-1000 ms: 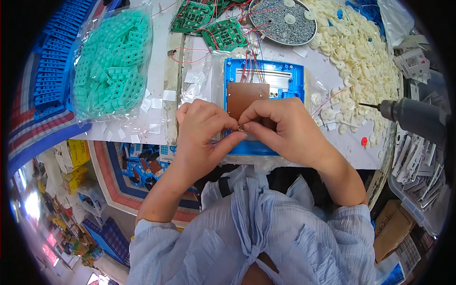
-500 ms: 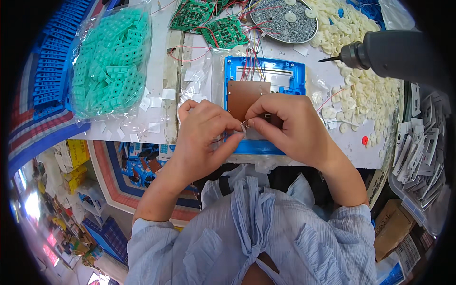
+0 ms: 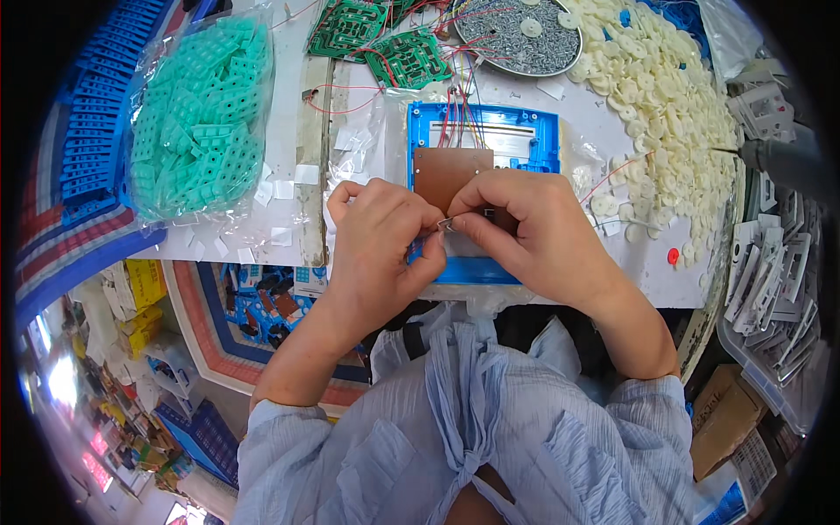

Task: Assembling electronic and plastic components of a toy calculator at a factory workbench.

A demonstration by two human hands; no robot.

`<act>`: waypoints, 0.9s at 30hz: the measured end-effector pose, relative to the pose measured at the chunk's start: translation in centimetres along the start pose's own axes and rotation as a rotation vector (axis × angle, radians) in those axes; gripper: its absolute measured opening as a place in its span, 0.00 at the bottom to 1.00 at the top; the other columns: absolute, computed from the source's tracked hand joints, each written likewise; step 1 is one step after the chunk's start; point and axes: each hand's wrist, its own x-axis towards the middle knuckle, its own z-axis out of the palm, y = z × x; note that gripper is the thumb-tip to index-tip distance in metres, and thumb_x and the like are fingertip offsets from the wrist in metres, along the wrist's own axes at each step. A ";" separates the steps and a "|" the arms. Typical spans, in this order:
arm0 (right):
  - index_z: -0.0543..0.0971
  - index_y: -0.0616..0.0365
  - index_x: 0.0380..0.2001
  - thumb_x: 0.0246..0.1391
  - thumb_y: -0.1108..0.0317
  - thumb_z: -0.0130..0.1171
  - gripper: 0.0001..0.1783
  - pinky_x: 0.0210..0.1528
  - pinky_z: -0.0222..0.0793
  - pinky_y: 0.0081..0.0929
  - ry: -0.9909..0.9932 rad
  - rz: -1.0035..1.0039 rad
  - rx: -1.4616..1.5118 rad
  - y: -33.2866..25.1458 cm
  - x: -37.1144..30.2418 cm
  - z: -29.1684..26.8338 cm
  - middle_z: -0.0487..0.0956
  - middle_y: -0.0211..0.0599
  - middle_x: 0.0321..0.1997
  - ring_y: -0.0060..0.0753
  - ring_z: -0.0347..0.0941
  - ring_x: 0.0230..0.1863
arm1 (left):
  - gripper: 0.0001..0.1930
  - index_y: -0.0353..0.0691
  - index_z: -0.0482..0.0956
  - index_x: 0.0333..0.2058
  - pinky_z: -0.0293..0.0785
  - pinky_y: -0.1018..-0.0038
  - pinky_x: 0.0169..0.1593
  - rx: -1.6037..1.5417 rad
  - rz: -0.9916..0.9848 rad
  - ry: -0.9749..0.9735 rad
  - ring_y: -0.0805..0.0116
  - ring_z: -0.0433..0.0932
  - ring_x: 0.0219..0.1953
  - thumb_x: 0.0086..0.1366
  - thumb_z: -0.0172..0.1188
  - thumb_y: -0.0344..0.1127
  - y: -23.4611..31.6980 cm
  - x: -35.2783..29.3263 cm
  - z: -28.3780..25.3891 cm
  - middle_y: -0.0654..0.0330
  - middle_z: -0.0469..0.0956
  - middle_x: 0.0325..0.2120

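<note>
Right hand (image 3: 535, 238) pinches a tiny bit (image 3: 445, 225), too small to ID, between thumb and index; left hand (image 3: 382, 247) has fingertips at its left end, thumb slightly apart, can't tell if that side grips too. Bit is held over the near half of the blue case (image 3: 479, 271), lying inside-up on the table (image 3: 643, 284), just near of the brown board (image 3: 444, 173). Far side: green boards (image 3: 408, 59) and screw dish (image 3: 518, 50); right: cream discs (image 3: 669, 114) and 1 red part (image 3: 673, 256); left: bagged teal pads (image 3: 201, 118), white squares (image 3: 306, 174).
</note>
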 end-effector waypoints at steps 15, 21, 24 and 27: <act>0.81 0.64 0.31 0.53 0.72 0.63 0.05 0.31 0.74 0.34 -0.005 0.071 0.042 -0.1 -0.1 -0.3 0.82 0.46 0.28 0.44 0.80 0.27 | 0.10 0.49 0.78 0.29 0.55 0.62 0.50 -0.077 -0.016 0.000 0.68 0.74 0.35 0.49 0.66 0.27 0.0 0.3 -1.1 0.70 0.75 0.27; 0.81 0.64 0.32 0.53 0.72 0.63 0.05 0.30 0.74 0.34 0.001 0.070 0.048 -0.1 -0.3 -0.1 0.82 0.45 0.27 0.44 0.80 0.27 | 0.10 0.49 0.77 0.28 0.55 0.62 0.48 -0.050 -0.002 0.022 0.67 0.74 0.34 0.48 0.66 0.27 -0.2 0.2 -0.6 0.70 0.75 0.27; 0.80 0.62 0.32 0.52 0.73 0.64 0.05 0.30 0.73 0.35 0.004 0.061 0.021 -0.3 -0.3 0.1 0.81 0.44 0.28 0.45 0.80 0.27 | 0.09 0.47 0.77 0.28 0.57 0.64 0.48 -0.079 -0.022 0.009 0.67 0.74 0.34 0.48 0.65 0.26 -0.1 0.1 -0.6 0.69 0.75 0.27; 0.79 0.60 0.32 0.50 0.74 0.64 0.05 0.30 0.73 0.37 0.091 -0.109 -0.101 0.0 -0.6 0.8 0.79 0.43 0.32 0.46 0.79 0.29 | 0.08 0.45 0.76 0.27 0.59 0.66 0.48 -0.134 -0.042 -0.009 0.67 0.74 0.33 0.48 0.64 0.25 0.1 0.1 -0.7 0.68 0.76 0.27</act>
